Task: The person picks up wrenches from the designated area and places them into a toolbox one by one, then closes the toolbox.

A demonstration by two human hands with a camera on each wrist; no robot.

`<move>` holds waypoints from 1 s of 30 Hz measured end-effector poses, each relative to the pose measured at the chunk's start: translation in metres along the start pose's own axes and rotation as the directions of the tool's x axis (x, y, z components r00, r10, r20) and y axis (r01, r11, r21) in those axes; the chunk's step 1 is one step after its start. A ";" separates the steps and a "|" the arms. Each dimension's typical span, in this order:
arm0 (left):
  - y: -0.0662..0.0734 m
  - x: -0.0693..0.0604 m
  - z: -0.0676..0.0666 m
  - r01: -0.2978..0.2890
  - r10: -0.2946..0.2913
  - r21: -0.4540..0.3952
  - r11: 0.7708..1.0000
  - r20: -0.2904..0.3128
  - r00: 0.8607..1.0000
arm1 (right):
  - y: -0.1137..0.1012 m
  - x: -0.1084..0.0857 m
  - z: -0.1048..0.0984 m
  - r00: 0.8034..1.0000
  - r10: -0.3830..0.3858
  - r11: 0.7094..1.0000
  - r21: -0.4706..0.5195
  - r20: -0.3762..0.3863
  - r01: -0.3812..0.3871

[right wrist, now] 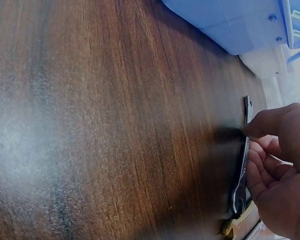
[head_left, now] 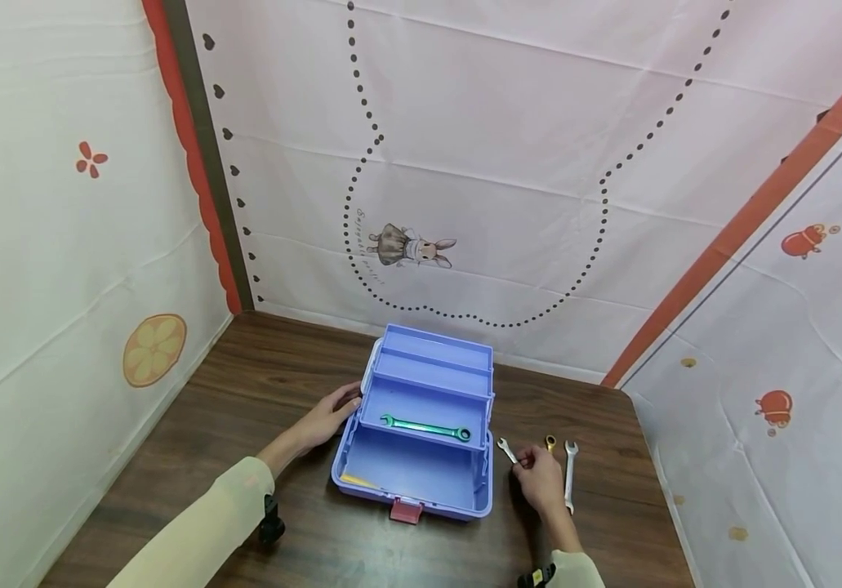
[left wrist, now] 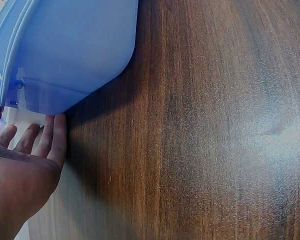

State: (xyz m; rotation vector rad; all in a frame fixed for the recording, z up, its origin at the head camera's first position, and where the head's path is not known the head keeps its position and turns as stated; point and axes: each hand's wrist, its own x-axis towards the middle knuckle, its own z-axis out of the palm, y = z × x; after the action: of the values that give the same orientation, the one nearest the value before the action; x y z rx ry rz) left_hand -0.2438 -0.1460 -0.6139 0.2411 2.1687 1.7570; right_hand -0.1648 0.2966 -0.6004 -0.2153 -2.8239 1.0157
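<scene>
A blue-purple toolbox [head_left: 421,469] stands unfolded, and a green wrench [head_left: 428,426] lies in its lower tray. My left hand [head_left: 323,420] rests against the toolbox's left side towards the back; in the left wrist view the fingers of that hand [left wrist: 27,170] extend to the toolbox [left wrist: 75,55] corner. To the right of the box, my right hand [head_left: 541,482] pinches a small silver wrench [head_left: 506,449]. Seen from the right wrist, thumb and fingers of the right hand [right wrist: 282,160] hold the wrench [right wrist: 241,175] along its shaft, low by the table.
On the wooden table [head_left: 281,351], a yellow-headed wrench [head_left: 550,443] and a longer silver wrench [head_left: 570,478] lie by my right hand. Something yellow [head_left: 358,481] sits in the toolbox's bottom compartment. Printed cloth walls [head_left: 509,204] stand around the table's back and sides.
</scene>
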 end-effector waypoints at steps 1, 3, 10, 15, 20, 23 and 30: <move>-0.001 0.000 0.000 0.001 -0.001 0.001 1.000 -0.002 1.000 | 0.000 0.000 0.000 1.000 0.004 1.000 -0.002 0.002 -0.004; -0.002 0.000 0.000 0.003 -0.003 0.003 1.000 -0.002 1.000 | 0.001 0.000 0.001 1.000 0.010 1.000 -0.008 0.005 -0.010; -0.001 -0.003 0.001 0.006 -0.006 0.001 1.000 0.007 1.000 | 0.004 -0.004 0.003 1.000 0.020 1.000 -0.013 -0.012 -0.020; -0.002 -0.003 0.001 0.001 -0.001 0.018 1.000 -0.001 1.000 | 0.009 -0.007 0.007 0.999 0.000 1.000 0.014 -0.053 0.001; -0.004 -0.003 0.001 -0.007 0.007 0.024 1.000 0.000 1.000 | 0.015 -0.009 0.014 0.994 -0.004 0.999 0.039 -0.106 0.008; -0.003 -0.003 0.000 -0.013 0.013 0.022 1.000 0.003 1.000 | 0.018 -0.009 0.016 0.993 0.013 0.998 0.065 -0.120 -0.005; 0.000 -0.001 -0.001 0.000 0.000 0.018 1.000 0.002 1.000 | 0.014 -0.004 0.006 0.995 0.005 0.992 0.128 -0.101 0.008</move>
State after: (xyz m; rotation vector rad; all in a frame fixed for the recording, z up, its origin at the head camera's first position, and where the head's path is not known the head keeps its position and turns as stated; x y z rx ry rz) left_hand -0.2433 -0.1471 -0.6138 0.2472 2.1840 1.7371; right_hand -0.1603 0.3028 -0.6149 -0.2439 -2.6566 1.1475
